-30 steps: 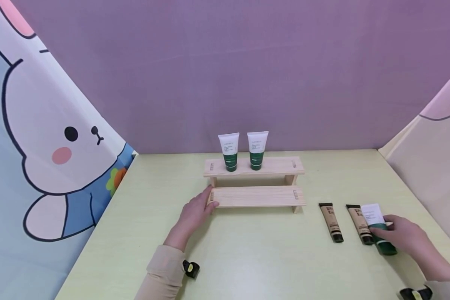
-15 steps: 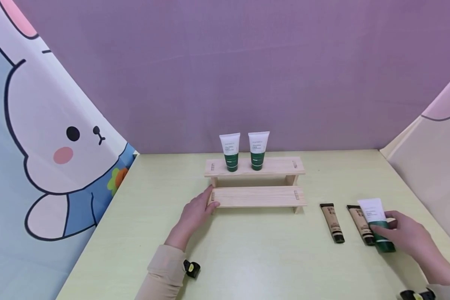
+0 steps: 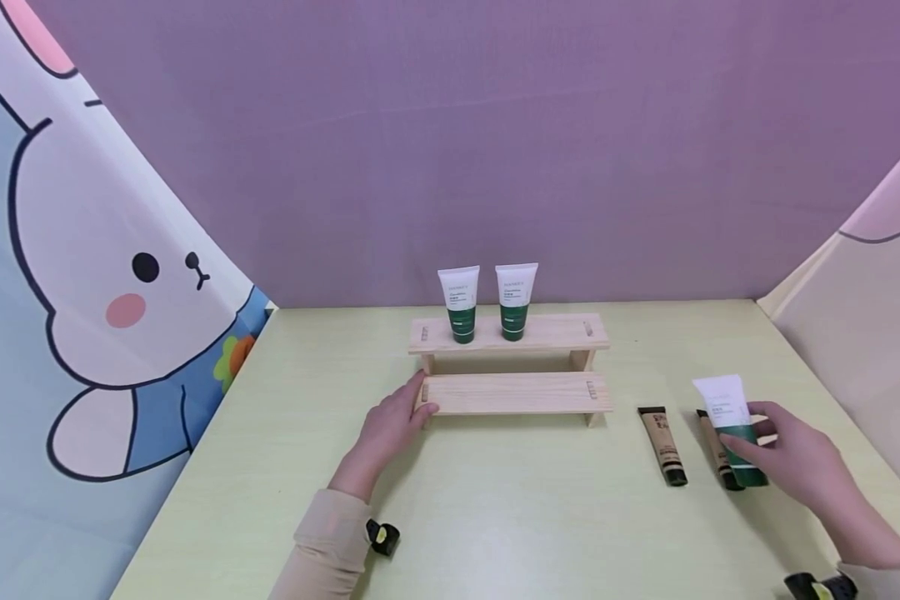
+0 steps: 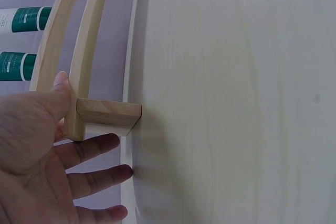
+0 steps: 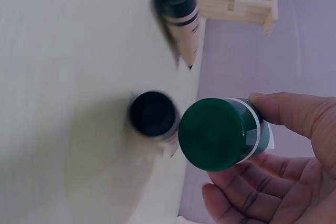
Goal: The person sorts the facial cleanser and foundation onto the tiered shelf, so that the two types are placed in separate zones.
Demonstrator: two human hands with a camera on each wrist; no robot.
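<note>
My right hand [image 3: 791,454] grips a white-and-green squeeze tube [image 3: 723,404] between thumb and fingers. In the right wrist view its round green cap [image 5: 212,135] faces the camera, and the tube is held above the table. My left hand [image 3: 392,421] holds the left end of the lower shelf of a two-step wooden rack [image 3: 513,393]; in the left wrist view the thumb lies against the wood, with several fingers [image 4: 100,179] stretched out beside it. Two matching tubes, one left [image 3: 461,304] and one right [image 3: 513,302], stand cap-down on the upper shelf.
Two beige tubes with black caps lie on the table right of the rack: one apart [image 3: 663,446], the other [image 3: 716,450] partly hidden behind the held tube. A purple cloth [image 3: 495,150] hangs behind the table, with a rabbit-print cloth [image 3: 90,250] on the left.
My right hand has raised the white-and-green tube off the table and moved it up and left, now overlapping the nearer beige tube. The left hand and rack have stayed put.
</note>
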